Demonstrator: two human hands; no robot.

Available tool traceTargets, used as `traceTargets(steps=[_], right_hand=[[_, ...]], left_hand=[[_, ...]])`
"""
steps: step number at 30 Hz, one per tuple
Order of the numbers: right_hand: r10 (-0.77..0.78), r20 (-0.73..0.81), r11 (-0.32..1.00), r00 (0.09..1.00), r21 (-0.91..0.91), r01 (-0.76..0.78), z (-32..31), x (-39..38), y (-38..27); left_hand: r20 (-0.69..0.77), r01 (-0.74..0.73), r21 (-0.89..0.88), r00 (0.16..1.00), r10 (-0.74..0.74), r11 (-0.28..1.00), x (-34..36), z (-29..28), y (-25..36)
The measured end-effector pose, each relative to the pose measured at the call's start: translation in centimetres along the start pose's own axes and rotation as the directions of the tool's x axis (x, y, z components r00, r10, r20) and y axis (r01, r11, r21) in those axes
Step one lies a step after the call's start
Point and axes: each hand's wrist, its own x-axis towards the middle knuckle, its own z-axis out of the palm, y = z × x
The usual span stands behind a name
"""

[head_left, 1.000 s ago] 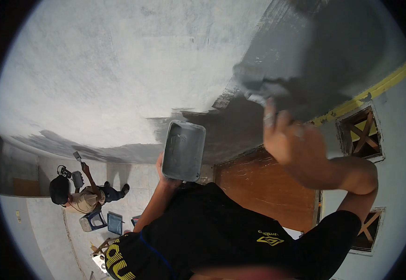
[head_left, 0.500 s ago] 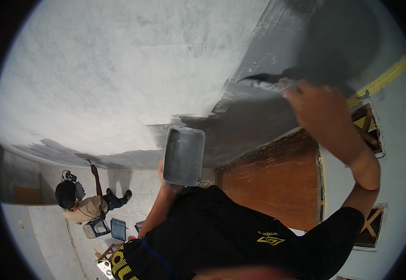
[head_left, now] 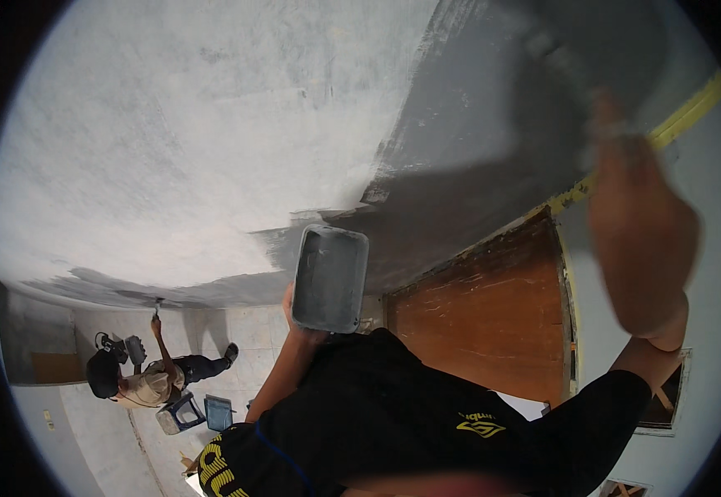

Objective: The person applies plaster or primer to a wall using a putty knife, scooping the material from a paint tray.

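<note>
Two objects are firmly grasped in the head view: a grey tray (head_left: pixel 325 320) by the left hand (head_left: pixel 301 333), partly hidden behind it; a blurred brush (head_left: pixel 556 56) by the right hand (head_left: pixel 643 222), raised before the grey-streaked wall (head_left: pixel 211 124).

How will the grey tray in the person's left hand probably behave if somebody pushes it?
The grey tray is probably stiff, since its rim looks evenly rectangular. It is perhaps fairly light, as only the left hand is seen supporting it. A push at its far end might tip it, because the hand shows only around the near left corner.
</note>
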Motion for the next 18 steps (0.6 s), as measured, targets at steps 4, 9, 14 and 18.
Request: traceTargets(steps=[4,9,14,18], right_hand=[[-0.151,0.021,0.961,0.988,0.238,0.142,0.3,-1.0,-5.3],[-0.265,0.003,0.826,0.964,0.516,0.226,2.4,-2.3,-9.8],[-0.347,-0.091,0.638,0.933,0.707,0.306,6.1,-4.1,-16.0],[-0.455,-0.021,0.518,0.890,0.807,0.284,7.7,-3.7,-17.3]], left_hand=[[-0.038,0.025,-0.074,0.999,-0.028,0.997,0.3,3.1,-0.1],[0.063,-0.019,0.030,0.998,0.017,0.999,0.9,2.4,-0.4],[0.033,0.029,-0.051,0.999,-0.028,0.998,0.5,2.3,-0.9],[0.048,0.003,-0.045,0.999,-0.001,0.999,0.0,2.0,-0.9]])
